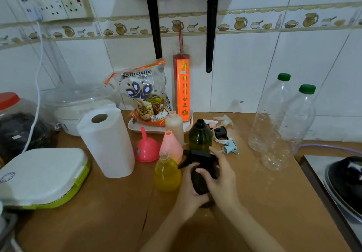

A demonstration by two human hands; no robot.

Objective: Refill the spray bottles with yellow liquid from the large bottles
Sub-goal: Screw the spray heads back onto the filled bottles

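Both hands grip a dark spray bottle, left hand low, right hand near its black trigger head. Large bottles look empty; other spray bottles stand uncapped.

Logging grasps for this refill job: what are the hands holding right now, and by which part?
Both hold the dark spray bottle: the left hand grips its lower body, the right hand wraps its upper body below the black trigger head.

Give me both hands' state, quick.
Left hand: gripping the dark spray bottle low down.
Right hand: fingers curled round the same bottle, near its black sprayer head.
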